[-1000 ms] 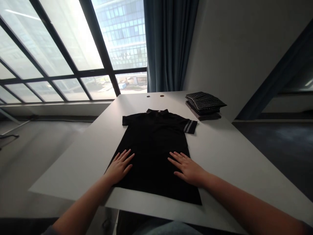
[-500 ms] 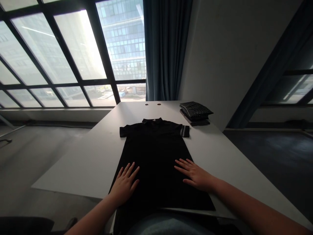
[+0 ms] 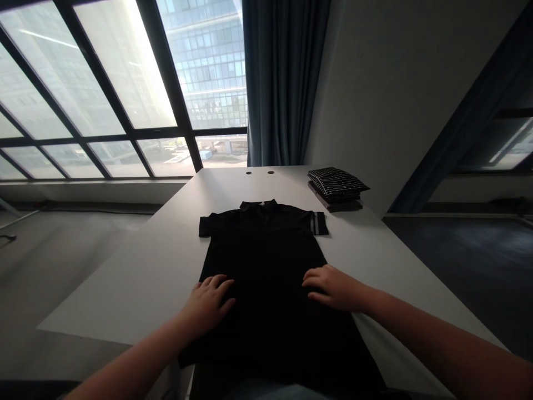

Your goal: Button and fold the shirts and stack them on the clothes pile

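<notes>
A black short-sleeved polo shirt (image 3: 262, 244) lies spread on the white table (image 3: 158, 266), collar at the far end, hem towards me. Two light stripes ring its right-hand sleeve. My left hand (image 3: 208, 303) rests on the left side of the shirt, fingers slightly bent and thumb apart. On the opposite side my right hand (image 3: 331, 289) touches the fabric with bent fingers, its thumb set off from them. No fold of cloth shows pinched in either hand. The hem hangs over the near table edge, close to my body.
A stack of folded dark clothes (image 3: 335, 189), a striped piece on top, sits at the far right of the table. Two round holes (image 3: 270, 172) mark the far end. Behind stand a blue curtain (image 3: 283, 83), a wall and large windows.
Both hands have gone from flat with outstretched fingers to bent fingers on the cloth. The shirt has slid slightly towards me, its hem lower past the edge. The view has shifted a little.
</notes>
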Demonstrator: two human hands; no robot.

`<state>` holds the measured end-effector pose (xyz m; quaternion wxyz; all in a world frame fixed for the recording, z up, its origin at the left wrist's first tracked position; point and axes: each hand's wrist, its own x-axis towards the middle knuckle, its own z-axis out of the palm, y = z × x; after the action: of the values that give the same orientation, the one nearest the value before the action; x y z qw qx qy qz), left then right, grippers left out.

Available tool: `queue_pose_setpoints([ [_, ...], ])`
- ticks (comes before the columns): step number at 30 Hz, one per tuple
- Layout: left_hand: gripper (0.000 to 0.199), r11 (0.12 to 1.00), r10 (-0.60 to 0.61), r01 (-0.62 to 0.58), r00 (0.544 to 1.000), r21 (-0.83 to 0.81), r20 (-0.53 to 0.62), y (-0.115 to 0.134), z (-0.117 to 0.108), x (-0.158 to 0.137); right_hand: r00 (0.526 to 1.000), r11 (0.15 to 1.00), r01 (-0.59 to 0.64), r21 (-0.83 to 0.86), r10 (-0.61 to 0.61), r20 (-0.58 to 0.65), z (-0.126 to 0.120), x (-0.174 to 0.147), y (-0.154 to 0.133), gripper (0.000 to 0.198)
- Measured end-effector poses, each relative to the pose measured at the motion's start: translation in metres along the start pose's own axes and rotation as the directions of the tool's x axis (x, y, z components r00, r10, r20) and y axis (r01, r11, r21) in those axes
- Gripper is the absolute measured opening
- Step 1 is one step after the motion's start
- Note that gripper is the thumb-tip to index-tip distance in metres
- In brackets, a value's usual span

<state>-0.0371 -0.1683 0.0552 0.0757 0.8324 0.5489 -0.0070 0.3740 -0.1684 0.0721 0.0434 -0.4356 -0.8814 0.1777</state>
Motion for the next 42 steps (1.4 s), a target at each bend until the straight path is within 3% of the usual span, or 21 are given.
queue_pose_setpoints([
  [3, 0.048, 0.995, 0.104, -0.104, 0.994, 0.002, 0.037, 0.005, -0.037, 0.067, 0.989, 1.000, -0.027, -0.001, 0.026, -0.143, -0.027, 0.066, 0.015, 0.030],
  [6, 0.036, 0.999, 0.036, -0.033, 0.997, -0.036, 0.069, 0.015, -0.060, 0.154, 0.965, 0.985, -0.164, 0.059, 0.173, -0.200, -0.042, 0.153, 0.036, 0.022],
  [9, 0.029, 0.988, -0.092, 0.098, 0.994, -0.121, 0.058, 0.025, -0.060, 0.232, 0.902, 0.938, -0.306, 0.159, 0.340, -0.267, -0.043, 0.230, 0.054, 0.025],
  [12, 0.035, 0.971, -0.159, 0.154, 0.987, -0.181, -0.013, 0.029, -0.039, 0.277, 0.876, 0.923, -0.340, 0.182, 0.381, -0.297, -0.033, 0.276, 0.069, 0.034],
  [17, 0.033, 0.950, -0.196, 0.140, 0.963, -0.279, -0.186, 0.020, 0.006, 0.293, 0.881, 0.944, -0.294, 0.152, 0.329, -0.339, -0.001, 0.289, 0.096, 0.037],
  [20, 0.027, 0.938, -0.170, 0.077, 0.953, -0.338, -0.253, 0.015, 0.016, 0.296, 0.897, 0.970, -0.218, 0.107, 0.243, -0.369, 0.011, 0.285, 0.109, 0.039],
  [26, 0.020, 0.928, -0.209, 0.125, 0.955, -0.352, -0.212, 0.018, 0.011, 0.303, 0.909, 0.980, -0.164, 0.110, 0.193, -0.368, 0.006, 0.286, 0.116, 0.025],
  [34, 0.019, 0.920, -0.252, 0.168, 0.945, -0.355, -0.207, 0.020, 0.011, 0.301, 0.887, 0.983, -0.060, 0.175, 0.133, -0.442, 0.002, 0.281, 0.114, 0.013],
  [38, 0.016, 0.904, -0.262, 0.166, 0.943, -0.393, -0.204, 0.020, 0.011, 0.302, 0.872, 0.984, 0.035, 0.177, 0.056, -0.487, -0.003, 0.279, 0.111, 0.014],
  [42, 0.015, 0.896, -0.269, 0.167, 0.942, -0.413, -0.203, 0.019, 0.011, 0.304, 0.893, 0.990, 0.024, 0.142, 0.042, -0.449, -0.006, 0.278, 0.110, 0.021],
])
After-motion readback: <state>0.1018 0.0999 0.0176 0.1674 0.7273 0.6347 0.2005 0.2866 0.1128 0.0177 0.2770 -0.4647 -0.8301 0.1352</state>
